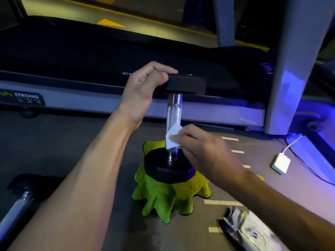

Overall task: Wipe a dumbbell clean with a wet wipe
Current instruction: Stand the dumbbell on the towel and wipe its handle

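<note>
Your left hand (143, 91) grips the top plate of the upright black dumbbell with its knurled chrome handle (173, 113), standing on a crumpled green cloth (163, 196). Your right hand (204, 147) pinches a folded white wet wipe (172, 138) against the handle's lower end.

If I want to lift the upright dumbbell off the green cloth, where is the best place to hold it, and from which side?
Probably the bare upper part of the knurled handle of the dumbbell, approached from the near side. It stands upright on the green cloth, the left hand steadies the top head, and the right hand presses the wet wipe low down.
</note>
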Demonstrator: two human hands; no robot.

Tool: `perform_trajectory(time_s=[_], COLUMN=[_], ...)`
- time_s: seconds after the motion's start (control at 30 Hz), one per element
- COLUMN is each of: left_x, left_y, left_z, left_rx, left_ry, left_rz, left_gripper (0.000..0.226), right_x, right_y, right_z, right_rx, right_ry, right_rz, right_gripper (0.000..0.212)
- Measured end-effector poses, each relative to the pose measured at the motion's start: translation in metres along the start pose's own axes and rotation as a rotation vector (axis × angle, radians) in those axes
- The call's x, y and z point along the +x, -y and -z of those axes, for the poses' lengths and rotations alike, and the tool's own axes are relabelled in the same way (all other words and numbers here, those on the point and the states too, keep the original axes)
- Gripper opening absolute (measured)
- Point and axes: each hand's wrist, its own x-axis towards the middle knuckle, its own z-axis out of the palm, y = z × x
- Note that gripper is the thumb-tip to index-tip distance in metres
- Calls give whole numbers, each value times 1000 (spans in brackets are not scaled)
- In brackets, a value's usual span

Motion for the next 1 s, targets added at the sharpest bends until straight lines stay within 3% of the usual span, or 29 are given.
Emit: perform_trajectory(time_s=[0.17,0.37,0.57,0.73,0.9,1.0], left_x=[-5,-4,-6,-4,-7,-8], left_y=[-5,-6,-3,-2,-2,-4], left_z=[4,8,5,10,7,11], left_rx=[10,36,47,55,49,39], left_ry=[19,30,59,22,46,21], left_rz=[9,15,-14,-17,-27,-30], left_gripper=[24,26,24,26,26,27], right_x=[34,1,35,12,37,13], right_y=[-22,7,-7,4,0,13], right_z=[27,-31,-18,-33,-25,-40], right_rx=[-10,19,18,61,163,156], right_ry=[-158,-280,-455,-396,-609,-528], right_rz=[-3,-104,-77,-131,-206,-232], right_gripper=[26,25,28,33,18,26])
